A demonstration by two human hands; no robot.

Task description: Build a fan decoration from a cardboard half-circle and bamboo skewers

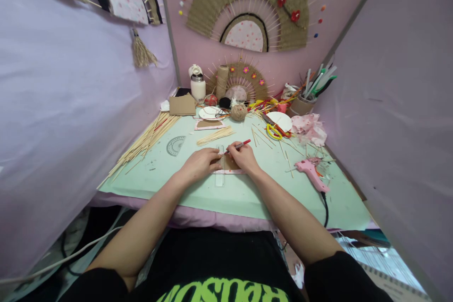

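Observation:
My right hand (243, 156) is closed round a red-capped pen (243, 143), its tip down by the ruler's edge. A clear ruler (220, 179) lies upright in the view, across a small brown cardboard piece (230, 164) edged with pink-spotted fabric. My left hand (202, 163) rests flat with its fingers reaching onto the ruler and the cardboard. Part of the cardboard is hidden beneath both hands. Just beyond them lie a short bundle of thin sticks (215, 136) and a second fabric-edged cardboard piece (209, 124).
Long sticks (145, 137) and a protractor (175, 146) lie at the left. On the right are a pink glue gun (313, 174) with a black cord, yellow-handled scissors (273, 131) and spotted fabric (309, 128). Twine (239, 112), a white bottle (197, 86) and a pot of tools (301, 105) stand behind.

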